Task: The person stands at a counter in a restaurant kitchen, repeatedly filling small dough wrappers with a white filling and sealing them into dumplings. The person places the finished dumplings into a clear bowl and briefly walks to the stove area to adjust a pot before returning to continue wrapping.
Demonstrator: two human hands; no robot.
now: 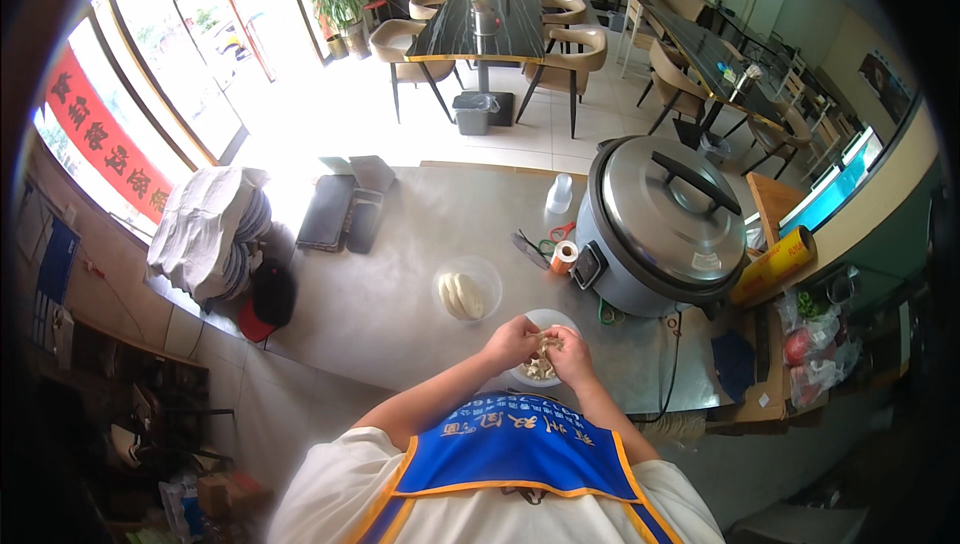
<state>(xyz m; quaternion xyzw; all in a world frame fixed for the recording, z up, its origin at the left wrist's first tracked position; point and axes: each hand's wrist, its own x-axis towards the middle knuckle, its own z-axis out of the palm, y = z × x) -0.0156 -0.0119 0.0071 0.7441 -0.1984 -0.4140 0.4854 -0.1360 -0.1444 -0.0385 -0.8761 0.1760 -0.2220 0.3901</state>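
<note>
Both hands meet over a white bowl (564, 319) at the near edge of the metal counter. My left hand (513, 341) and my right hand (568, 355) pinch a pale, dough-like piece (546, 344) between their fingertips. Below them, the bowl holds many small torn pale pieces (540, 370). Just beyond and to the left stands a clear round bowl (491, 281) with several flat pale bread rounds (461, 296) leaning together in it. My fingers partly hide the piece they hold.
A large lidded electric cooker (667, 221) stands on the right of the metal counter (375, 304). Near it are red-handled scissors (561, 232), a tape roll (564, 256) and a plastic bottle (559, 193). Cloth-covered stacked dishes (206, 229), a cap (270, 300) and dark boxes (328, 211) lie left.
</note>
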